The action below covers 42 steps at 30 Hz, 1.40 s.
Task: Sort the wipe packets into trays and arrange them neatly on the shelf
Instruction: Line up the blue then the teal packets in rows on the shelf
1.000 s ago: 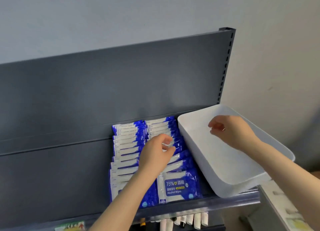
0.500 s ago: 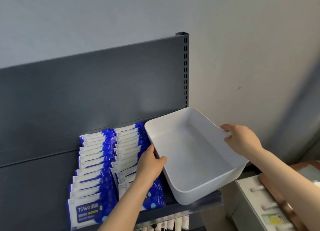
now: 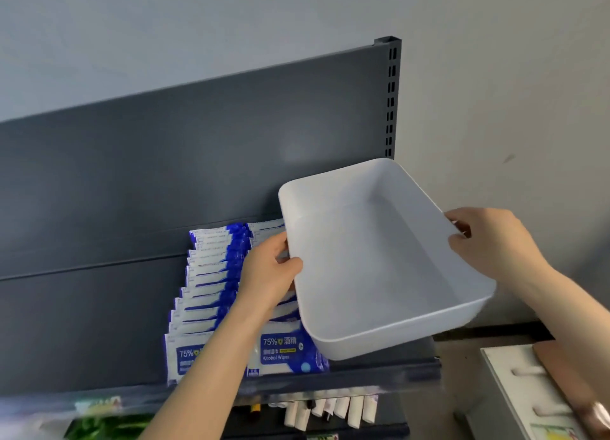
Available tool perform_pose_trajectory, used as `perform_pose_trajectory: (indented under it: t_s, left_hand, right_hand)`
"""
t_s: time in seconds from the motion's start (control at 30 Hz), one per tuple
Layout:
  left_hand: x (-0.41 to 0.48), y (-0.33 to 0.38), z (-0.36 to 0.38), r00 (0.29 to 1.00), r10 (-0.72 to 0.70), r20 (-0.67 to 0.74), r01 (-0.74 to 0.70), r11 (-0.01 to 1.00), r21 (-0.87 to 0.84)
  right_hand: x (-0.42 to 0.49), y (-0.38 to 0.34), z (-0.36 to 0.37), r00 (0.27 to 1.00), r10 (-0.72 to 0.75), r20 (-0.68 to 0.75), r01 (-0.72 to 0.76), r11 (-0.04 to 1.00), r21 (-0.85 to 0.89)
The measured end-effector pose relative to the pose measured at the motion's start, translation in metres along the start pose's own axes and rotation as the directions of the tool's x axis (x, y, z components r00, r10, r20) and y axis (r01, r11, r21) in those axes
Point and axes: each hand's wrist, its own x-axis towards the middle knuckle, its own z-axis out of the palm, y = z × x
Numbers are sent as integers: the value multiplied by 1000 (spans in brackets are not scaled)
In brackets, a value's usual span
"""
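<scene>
Holding the white tray (image 3: 379, 274) tilted above the shelf (image 3: 379, 373), the left grip (image 3: 269, 274) clasps its left rim and the right grip (image 3: 488, 241) its right rim; 2 rows of wipe packets (image 3: 206, 284) stand beside it.

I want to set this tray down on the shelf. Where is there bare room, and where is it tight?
Left of the wipe packets, the shelf looks bare back to the dark panel. The right end, past the packets, is hidden under the white tray. Tightest: the left hand, squeezed between tray and packets.
</scene>
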Motion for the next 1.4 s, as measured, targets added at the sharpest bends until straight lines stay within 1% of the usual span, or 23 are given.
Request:
perform_pose_trajectory:
  t_s: [0.23, 0.43, 0.63, 0.77, 0.93, 0.97, 1.03, 1.07, 1.2, 1.4]
  left_hand:
    - [-26, -7, -69, 984, -1, -180, -14, 997, -79]
    - [-74, -38, -157, 944, -33, -328, 5, 996, -84]
    - [-143, -72, -255, 897, -46, -439, 19, 998, -67]
    - [-194, -96, -307, 861, -68, -504, 46, 997, -57]
    - [-258, -130, -356, 803, -133, -581, 82, 990, -114]
    - [-278, -141, -372, 776, -150, -612, 99, 988, -117]
    - [-294, -151, -384, 759, -192, -622, 133, 981, -140]
    - [-308, -159, -395, 735, -216, -642, 150, 976, -157]
    - [-361, -184, -430, 603, -288, -744, 185, 958, -221]
    - [-411, -216, -467, 436, -348, -830, 231, 935, -270]
  right_hand:
    - [-3, -60, 15, 987, -148, -65, 150, 988, 27]
    - [-24, -145, 49, 947, -316, -66, 321, 943, 84]
    - [-67, -246, 87, 885, -464, -30, 463, 873, 153]
    - [-108, -306, 113, 857, -516, 22, 501, 841, 202]
    - [-157, -372, 141, 775, -629, 63, 597, 761, 253]
    - [-171, -392, 151, 741, -666, 83, 625, 730, 276]
    - [-184, -409, 158, 720, -686, 101, 629, 707, 322]
    - [-193, -422, 167, 700, -706, 108, 638, 686, 348]
    - [-231, -480, 201, 610, -774, 170, 665, 617, 420]
    - [-266, -549, 245, 491, -844, 216, 682, 527, 507]
